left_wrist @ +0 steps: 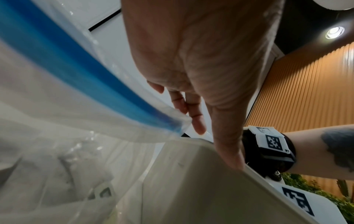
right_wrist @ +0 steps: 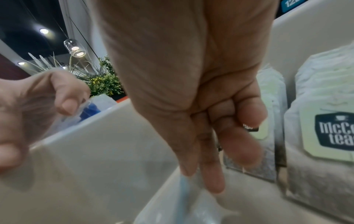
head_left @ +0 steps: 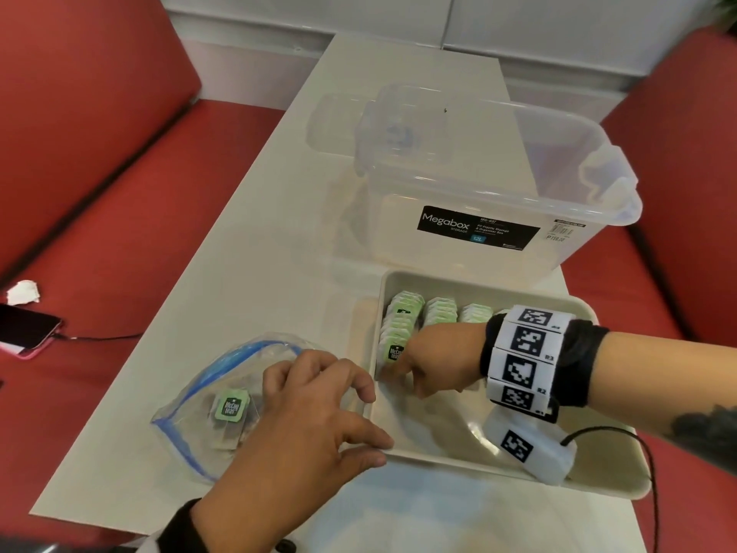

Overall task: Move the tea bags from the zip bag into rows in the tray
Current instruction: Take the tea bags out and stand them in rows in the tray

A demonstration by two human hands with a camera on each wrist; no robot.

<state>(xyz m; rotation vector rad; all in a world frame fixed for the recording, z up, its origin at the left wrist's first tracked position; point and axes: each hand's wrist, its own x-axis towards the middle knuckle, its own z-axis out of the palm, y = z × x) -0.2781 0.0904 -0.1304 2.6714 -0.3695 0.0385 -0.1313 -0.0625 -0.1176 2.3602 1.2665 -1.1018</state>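
The cream tray [head_left: 458, 279] holds three rows of green-tagged tea bags [head_left: 438, 309] standing along its far side. My right hand [head_left: 402, 377] is inside the tray at the near end of the left row. Its fingers [right_wrist: 243, 151] lie fairly straight against the front tea bag [head_left: 393, 353], and nothing sits between thumb and fingers. The clear zip bag [head_left: 187, 429] with a blue zip lies left of the tray, with a tea bag [head_left: 231, 407] inside. My left hand [head_left: 339, 409] holds the bag's mouth edge [left_wrist: 172, 121], thumb on the tray rim [left_wrist: 249, 171].
A clear Megabox storage box [head_left: 478, 193] stands just behind the tray, its lid [head_left: 343, 121] further back. Red benches flank the narrow white table. A phone [head_left: 24, 329] and crumpled paper [head_left: 24, 291] lie on the left bench. My right wrist's white camera unit [head_left: 534, 449] hangs over the tray.
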